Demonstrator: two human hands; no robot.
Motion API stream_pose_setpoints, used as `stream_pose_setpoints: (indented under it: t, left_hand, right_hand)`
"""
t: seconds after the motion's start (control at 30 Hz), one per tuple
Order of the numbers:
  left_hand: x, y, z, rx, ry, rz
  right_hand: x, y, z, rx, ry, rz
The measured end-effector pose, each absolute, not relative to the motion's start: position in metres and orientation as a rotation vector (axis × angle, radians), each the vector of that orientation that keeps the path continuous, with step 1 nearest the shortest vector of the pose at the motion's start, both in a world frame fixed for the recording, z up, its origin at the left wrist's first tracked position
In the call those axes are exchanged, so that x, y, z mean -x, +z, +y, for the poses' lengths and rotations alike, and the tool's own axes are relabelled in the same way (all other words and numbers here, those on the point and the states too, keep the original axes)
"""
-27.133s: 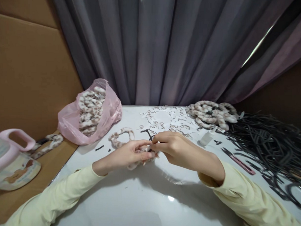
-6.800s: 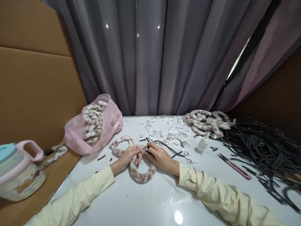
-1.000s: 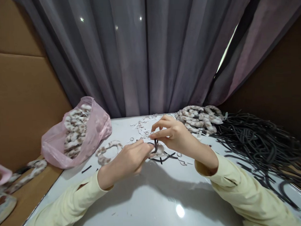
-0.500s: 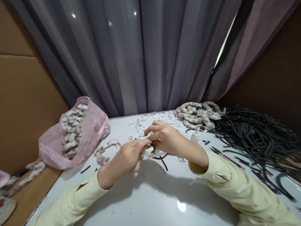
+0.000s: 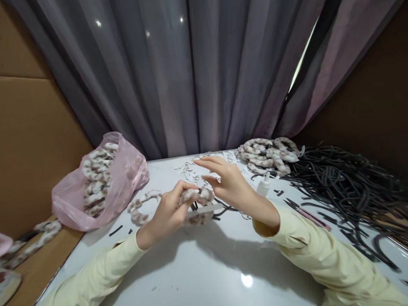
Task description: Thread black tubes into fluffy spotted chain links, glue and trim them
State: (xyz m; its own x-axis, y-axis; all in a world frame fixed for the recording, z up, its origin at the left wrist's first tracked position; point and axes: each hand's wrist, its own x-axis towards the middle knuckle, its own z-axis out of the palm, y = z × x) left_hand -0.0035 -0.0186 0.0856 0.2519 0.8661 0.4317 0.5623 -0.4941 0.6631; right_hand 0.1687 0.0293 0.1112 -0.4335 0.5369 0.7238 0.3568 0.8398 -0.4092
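Observation:
My left hand [image 5: 170,208] is closed on a fluffy white-and-brown ring [image 5: 204,196], held just above the table. A small dark bit shows at the top of the ring, between two furry stretches. Across its lower part runs a narrow pale strip [image 5: 207,208]. To the right, my right hand [image 5: 227,181] is open, its fingers stretched out leftward and apart from the ring. Another furry ring [image 5: 136,216] lies on the table behind my left wrist. Dark cord pieces [image 5: 226,206] lie beneath and beside the held ring.
A pink plastic bag [image 5: 133,173] of furry rings stands left. At back right are a pile of furry rings [image 5: 271,155], a white bottle [image 5: 264,185] and a heap of black cords [image 5: 345,183]. Pink-handled tweezers or snips [image 5: 309,216] lie nearby. Scraps [image 5: 191,169] litter the table's back.
My right hand has let go of the furry ring and opened, lifting slightly. The ring, hidden mostly by my fingers before, now shows in my left hand.

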Motion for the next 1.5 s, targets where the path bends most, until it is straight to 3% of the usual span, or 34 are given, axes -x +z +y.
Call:
stream_pose_setpoints:
  t: [0.1, 0.33, 0.4, 0.57, 0.63, 1.13, 1.23, 1.37, 1.5]
  left_hand:
    - [0.001, 0.088, -0.016, -1.87, 1.226, 1.296]
    - [0.004, 0.089, 0.0, -1.234, 1.284, 1.055]
    - [0.006, 0.089, 0.002, -1.107, 1.258, 0.999]
    - [0.004, 0.091, 0.0, -1.061, 1.245, 1.007]
    - [0.003, 0.09, 0.0, -1.161, 1.22, 1.043]
    - [0.011, 0.075, -0.005, -2.382, 0.981, 1.622]
    - [0.012, 0.074, -0.003, -2.524, 0.879, 1.603]
    - [0.012, 0.079, -0.002, -2.489, 0.733, 1.483]
    - [0.011, 0.088, -0.005, -2.359, 0.761, 1.262]
  right_hand:
    - [-0.166, 0.118, 0.014, 0.713, 0.206, -1.999]
    - [-0.16, 0.114, 0.003, 1.007, 0.568, -2.133]
    - [-0.157, 0.109, 0.007, 1.017, 0.768, -2.196]
    - [-0.144, 0.097, 0.016, 0.92, 1.649, -1.951]
    - [-0.141, 0.095, 0.02, 0.906, 1.789, -1.81]
    - [-0.159, 0.117, 0.027, 1.021, 1.37, -2.327]
    - [-0.16, 0.113, 0.025, 0.951, 1.107, -2.461]
    - [-0.165, 0.108, 0.029, 0.84, 0.516, -2.517]
    - [-0.172, 0.106, 0.041, 0.817, 0.36, -2.508]
